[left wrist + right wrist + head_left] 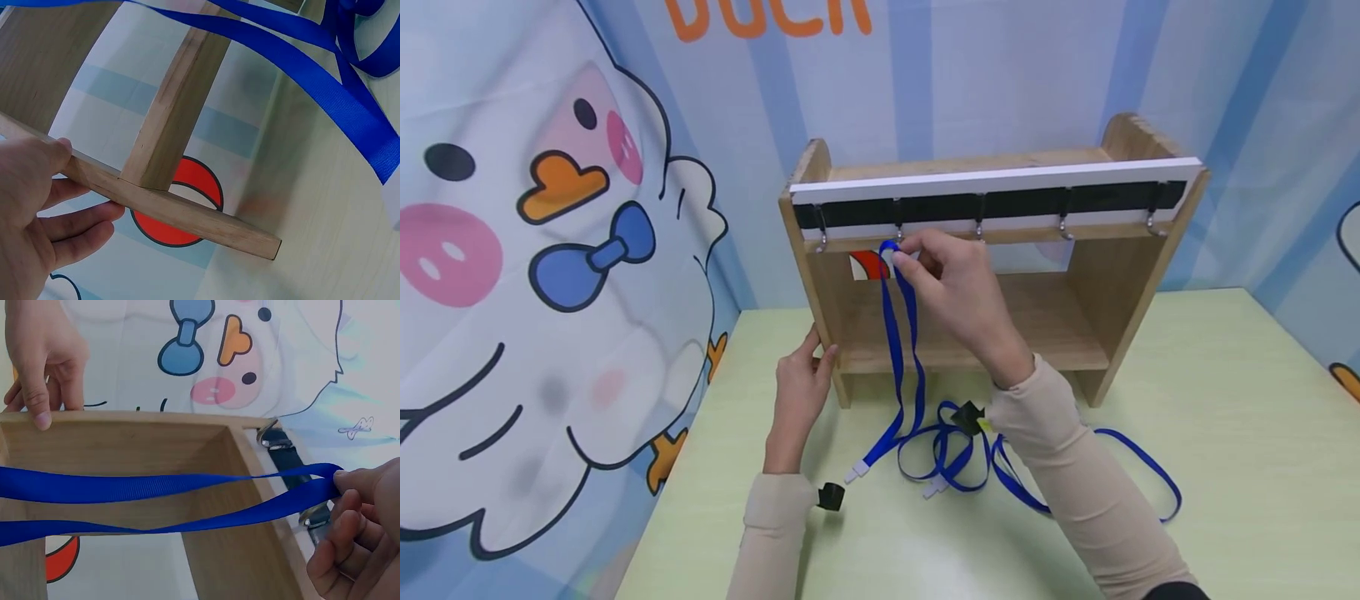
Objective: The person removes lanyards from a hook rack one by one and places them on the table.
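The right hand (951,287) pinches the top of the loop of a blue lanyard (901,350) between thumb and fingertips, holding it level with the row of metal hooks on the wooden rack (992,275), just beside the second hook from the left (898,227). Whether the loop already rests on that hook cannot be told; in the right wrist view the loop end sits right beside the hook hardware (312,515), with the fingers (350,506) closed on it. Held by its top, the strap hangs as two runs down the front of the rack, and its white end clip (857,472) lies on the green table (1225,400). The left hand (801,392) grips the lower left upright of the rack, thumb in front and fingers wrapped behind the wood, as the left wrist view confirms (37,206); this grip appears intended to brace the light rack so it does not slide or tip while the other hand works at the hook rail. More blue lanyards (970,454) lie in a loose tangle on the table in front of the rack, under and beside the right forearm, within easy reach. The hooks hang from a black strip (992,204) under a white top edge, and the other four hooks carry nothing. A cartoon duck backdrop (550,250) stands behind and to the left.
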The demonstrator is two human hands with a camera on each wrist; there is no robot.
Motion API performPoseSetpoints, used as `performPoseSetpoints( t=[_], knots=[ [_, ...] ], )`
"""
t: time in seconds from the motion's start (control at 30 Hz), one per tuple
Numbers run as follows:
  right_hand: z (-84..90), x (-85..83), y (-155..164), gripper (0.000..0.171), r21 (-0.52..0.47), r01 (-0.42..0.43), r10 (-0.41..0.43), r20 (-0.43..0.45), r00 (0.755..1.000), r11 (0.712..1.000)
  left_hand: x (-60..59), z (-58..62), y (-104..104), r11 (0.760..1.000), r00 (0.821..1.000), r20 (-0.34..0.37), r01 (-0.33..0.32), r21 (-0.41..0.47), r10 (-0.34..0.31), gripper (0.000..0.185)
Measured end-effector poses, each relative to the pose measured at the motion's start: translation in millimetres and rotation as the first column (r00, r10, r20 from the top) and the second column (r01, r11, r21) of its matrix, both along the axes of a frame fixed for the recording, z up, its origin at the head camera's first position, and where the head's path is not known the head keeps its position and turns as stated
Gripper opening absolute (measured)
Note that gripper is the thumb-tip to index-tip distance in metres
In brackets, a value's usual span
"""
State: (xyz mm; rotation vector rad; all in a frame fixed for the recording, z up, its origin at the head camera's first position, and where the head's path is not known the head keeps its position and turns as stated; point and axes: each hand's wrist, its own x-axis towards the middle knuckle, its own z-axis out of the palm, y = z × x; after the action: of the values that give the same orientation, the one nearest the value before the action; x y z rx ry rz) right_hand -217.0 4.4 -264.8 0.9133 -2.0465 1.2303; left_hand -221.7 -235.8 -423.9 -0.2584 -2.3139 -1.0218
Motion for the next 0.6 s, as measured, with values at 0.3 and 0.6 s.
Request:
performPoseSetpoints(
  t=[0.3, 0.6],
  knots=[
    [4.2, 9.5, -19.0, 0.01, 0.046, -0.073, 0.073, 0.003, 0.997, 0.996, 1.7, 1.1, -1.5, 1.0, 1.0, 0.031, 0.002, 0.023, -0.003, 0.042],
    [1.9, 20.0, -39.1, 0.01, 0.09, -0.173, 0.173, 0.005, 0.985, 0.981, -0.2, 0.1, -3.0, 1.0, 1.0, 0.021, 0.008, 0.009, -0.009, 0.036]
  ],
)
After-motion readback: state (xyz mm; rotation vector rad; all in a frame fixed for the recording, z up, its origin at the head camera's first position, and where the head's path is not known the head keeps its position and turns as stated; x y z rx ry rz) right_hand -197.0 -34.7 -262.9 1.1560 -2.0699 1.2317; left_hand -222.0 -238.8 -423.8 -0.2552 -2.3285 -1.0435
